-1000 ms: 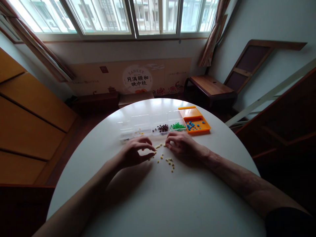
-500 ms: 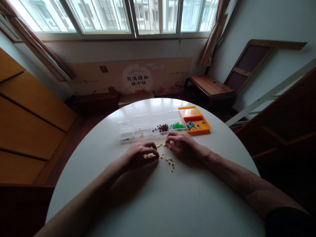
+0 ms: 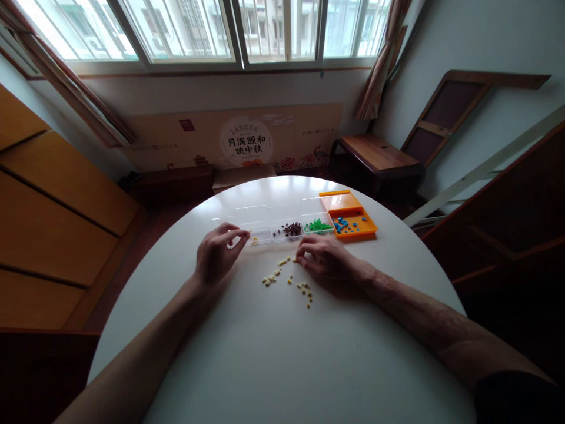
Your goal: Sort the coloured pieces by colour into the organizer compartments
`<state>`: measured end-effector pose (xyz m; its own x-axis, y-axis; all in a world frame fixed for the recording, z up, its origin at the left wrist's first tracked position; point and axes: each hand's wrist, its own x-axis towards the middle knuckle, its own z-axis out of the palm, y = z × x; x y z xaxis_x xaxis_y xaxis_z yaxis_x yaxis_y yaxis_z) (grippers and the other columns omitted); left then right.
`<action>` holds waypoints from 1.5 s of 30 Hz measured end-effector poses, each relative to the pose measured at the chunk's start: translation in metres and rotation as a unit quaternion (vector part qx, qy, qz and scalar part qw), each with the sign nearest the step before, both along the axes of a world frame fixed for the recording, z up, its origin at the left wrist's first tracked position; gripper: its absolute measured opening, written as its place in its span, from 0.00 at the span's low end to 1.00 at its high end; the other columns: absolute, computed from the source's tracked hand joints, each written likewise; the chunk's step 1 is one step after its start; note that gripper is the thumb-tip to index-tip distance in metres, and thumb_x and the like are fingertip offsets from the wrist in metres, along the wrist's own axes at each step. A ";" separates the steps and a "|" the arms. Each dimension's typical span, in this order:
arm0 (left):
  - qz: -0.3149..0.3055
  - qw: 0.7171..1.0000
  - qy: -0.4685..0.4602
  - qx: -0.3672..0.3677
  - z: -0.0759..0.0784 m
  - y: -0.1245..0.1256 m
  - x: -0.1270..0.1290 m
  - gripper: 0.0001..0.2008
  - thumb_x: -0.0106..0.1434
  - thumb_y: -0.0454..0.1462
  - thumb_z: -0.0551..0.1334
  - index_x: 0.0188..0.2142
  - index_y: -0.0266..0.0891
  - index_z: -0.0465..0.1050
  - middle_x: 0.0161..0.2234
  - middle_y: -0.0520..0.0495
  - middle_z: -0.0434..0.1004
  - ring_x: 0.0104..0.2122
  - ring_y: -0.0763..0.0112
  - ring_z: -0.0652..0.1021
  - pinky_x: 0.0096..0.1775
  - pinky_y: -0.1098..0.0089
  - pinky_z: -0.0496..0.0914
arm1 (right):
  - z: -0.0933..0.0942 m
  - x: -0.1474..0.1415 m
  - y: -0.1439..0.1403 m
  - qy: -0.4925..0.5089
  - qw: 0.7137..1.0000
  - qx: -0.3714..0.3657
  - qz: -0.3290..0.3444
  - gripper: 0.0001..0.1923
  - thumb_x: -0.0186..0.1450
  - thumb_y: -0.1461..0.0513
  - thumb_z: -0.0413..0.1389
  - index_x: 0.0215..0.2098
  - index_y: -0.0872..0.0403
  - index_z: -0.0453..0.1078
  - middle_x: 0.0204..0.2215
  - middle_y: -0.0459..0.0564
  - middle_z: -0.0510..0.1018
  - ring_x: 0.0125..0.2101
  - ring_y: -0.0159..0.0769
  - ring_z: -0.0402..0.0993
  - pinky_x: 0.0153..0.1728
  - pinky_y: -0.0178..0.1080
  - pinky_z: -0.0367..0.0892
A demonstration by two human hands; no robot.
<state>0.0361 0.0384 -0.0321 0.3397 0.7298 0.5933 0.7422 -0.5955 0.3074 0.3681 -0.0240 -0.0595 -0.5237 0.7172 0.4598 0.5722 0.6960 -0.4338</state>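
Note:
My left hand (image 3: 219, 253) is at the left of the clear compartment box (image 3: 263, 241), thumb and fingers pinched together at the rim of the compartment with a few yellow blocks (image 3: 255, 238). Whatever sits between these fingertips is too small to make out. My right hand (image 3: 324, 256) rests on the table in front of the green blocks, its fingers closed on a small pale yellow block (image 3: 295, 259). Between the hands, several loose yellow blocks (image 3: 304, 287) lie scattered on the white table (image 3: 273, 359).
Dark brown blocks (image 3: 292, 228) and green blocks (image 3: 318, 225) fill neighbouring compartments, their clear lids raised behind. An orange box (image 3: 372, 231) with blue blocks (image 3: 341, 224) adjoins them on the right. Beyond the round table stands a wooden stool (image 3: 378, 152).
My left hand has moved away from the loose yellow blocks, left and forward to the yellow compartment, uncovering blocks on the table. The right hand has stayed in place.

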 end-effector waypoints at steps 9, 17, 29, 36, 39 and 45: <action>-0.101 0.995 -0.002 0.006 -0.001 -0.005 0.006 0.10 0.77 0.43 0.67 0.43 0.44 0.87 0.44 0.46 0.84 0.29 0.74 0.77 0.36 0.69 0.72 | 0.000 -0.002 0.000 -0.002 1.000 0.001 0.000 0.04 0.71 0.66 0.64 0.41 0.51 0.79 0.44 0.49 0.84 0.42 0.37 0.79 0.42 0.37 0.71; -0.338 0.937 0.053 -0.076 0.001 -0.037 0.037 0.06 0.72 0.44 0.72 0.45 0.48 0.87 0.40 0.47 0.86 0.36 0.68 0.83 0.39 0.68 0.74 | 0.002 -0.001 0.000 0.007 1.000 0.003 -0.002 0.04 0.72 0.66 0.63 0.42 0.51 0.80 0.44 0.49 0.84 0.41 0.36 0.79 0.43 0.37 0.70; -0.349 0.932 0.093 -0.035 -0.005 -0.040 0.046 0.06 0.76 0.39 0.68 0.41 0.46 0.85 0.39 0.49 0.87 0.33 0.71 0.82 0.42 0.67 0.72 | 0.000 -0.001 0.003 0.005 1.000 0.013 -0.001 0.04 0.72 0.66 0.63 0.41 0.50 0.80 0.44 0.49 0.84 0.40 0.36 0.79 0.42 0.37 0.70; -0.128 0.991 0.022 0.037 0.003 -0.015 0.021 0.09 0.76 0.41 0.67 0.40 0.43 0.85 0.39 0.49 0.86 0.29 0.71 0.77 0.42 0.64 0.72 | 0.008 0.002 -0.003 0.012 1.000 -0.024 0.015 0.03 0.72 0.65 0.63 0.41 0.50 0.80 0.42 0.49 0.84 0.39 0.36 0.79 0.41 0.37 0.71; -0.039 0.999 0.003 0.032 0.004 -0.002 0.007 0.10 0.76 0.42 0.67 0.38 0.42 0.84 0.37 0.49 0.84 0.27 0.72 0.74 0.41 0.64 0.70 | 0.020 0.009 -0.008 0.030 0.994 -0.084 0.064 0.04 0.72 0.65 0.63 0.43 0.50 0.81 0.42 0.47 0.84 0.36 0.33 0.77 0.38 0.36 0.70; 0.017 0.999 0.017 0.020 -0.004 0.005 0.001 0.12 0.75 0.43 0.67 0.37 0.43 0.85 0.37 0.50 0.85 0.27 0.71 0.74 0.44 0.62 0.70 | 0.044 0.016 -0.019 -0.009 0.980 -0.134 0.149 0.03 0.70 0.63 0.66 0.37 0.49 0.81 0.32 0.44 0.80 0.32 0.32 0.73 0.33 0.36 0.67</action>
